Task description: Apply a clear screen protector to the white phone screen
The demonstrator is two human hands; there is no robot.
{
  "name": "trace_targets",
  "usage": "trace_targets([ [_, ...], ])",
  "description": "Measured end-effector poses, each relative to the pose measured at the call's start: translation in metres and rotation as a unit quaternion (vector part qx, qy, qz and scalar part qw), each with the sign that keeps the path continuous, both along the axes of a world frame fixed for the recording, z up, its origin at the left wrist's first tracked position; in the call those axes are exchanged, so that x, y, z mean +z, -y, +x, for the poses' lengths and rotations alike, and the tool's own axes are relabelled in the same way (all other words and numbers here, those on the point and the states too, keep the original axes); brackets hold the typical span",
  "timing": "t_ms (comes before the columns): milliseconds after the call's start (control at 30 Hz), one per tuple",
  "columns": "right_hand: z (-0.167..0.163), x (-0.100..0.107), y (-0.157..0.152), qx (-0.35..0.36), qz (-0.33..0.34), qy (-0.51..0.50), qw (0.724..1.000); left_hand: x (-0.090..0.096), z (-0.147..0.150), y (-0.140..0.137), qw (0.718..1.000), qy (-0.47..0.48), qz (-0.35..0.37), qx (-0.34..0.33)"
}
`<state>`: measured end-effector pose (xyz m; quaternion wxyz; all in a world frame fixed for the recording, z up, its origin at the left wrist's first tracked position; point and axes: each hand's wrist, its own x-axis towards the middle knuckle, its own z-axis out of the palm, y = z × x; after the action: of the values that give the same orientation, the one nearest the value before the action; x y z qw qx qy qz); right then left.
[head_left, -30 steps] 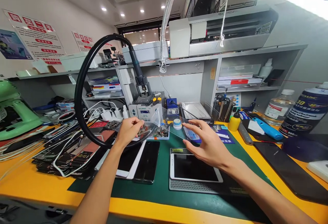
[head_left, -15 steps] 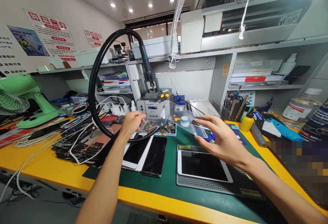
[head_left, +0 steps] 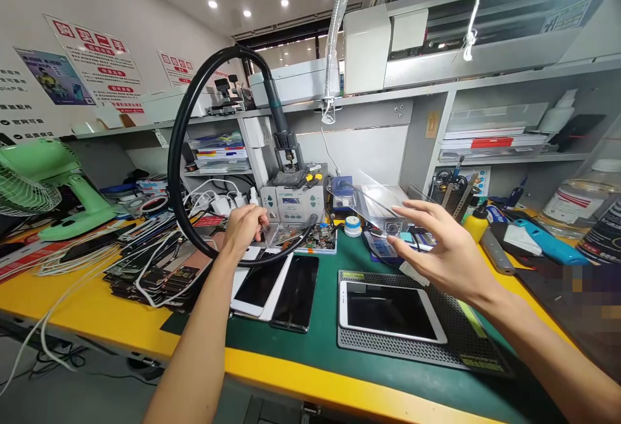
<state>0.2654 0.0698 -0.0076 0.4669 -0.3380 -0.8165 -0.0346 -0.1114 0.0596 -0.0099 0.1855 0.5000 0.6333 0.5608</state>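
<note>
The left hand is above the rear left of the green mat, fingers curled in and thumb pressed to them; whether something thin is pinched there cannot be told. The right hand is raised over the mat's right part, thumb and fingers spread apart, with a clear sheet at their tips; how firmly they grip it cannot be told. Below lies a white tablet, screen up and dark, on a perforated pad that reaches near the mat's front edge. A white-framed device and a dark phone lie side by side towards the mat's left edge. At its rear edge are a round tub and circuit boards. The yellow bench shows along the front, and a pile of phone parts lies beyond the mat's left edge.
</note>
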Motion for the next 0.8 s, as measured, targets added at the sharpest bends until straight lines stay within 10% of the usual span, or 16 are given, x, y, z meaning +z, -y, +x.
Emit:
trace_targets([
  [800, -0.0045, -0.0031, 0.0014, -0.007, 0.013, 0.007, 1.0, -0.001, 0.0012, 0.0051, 0.919, -0.358, -0.13, 0.1],
])
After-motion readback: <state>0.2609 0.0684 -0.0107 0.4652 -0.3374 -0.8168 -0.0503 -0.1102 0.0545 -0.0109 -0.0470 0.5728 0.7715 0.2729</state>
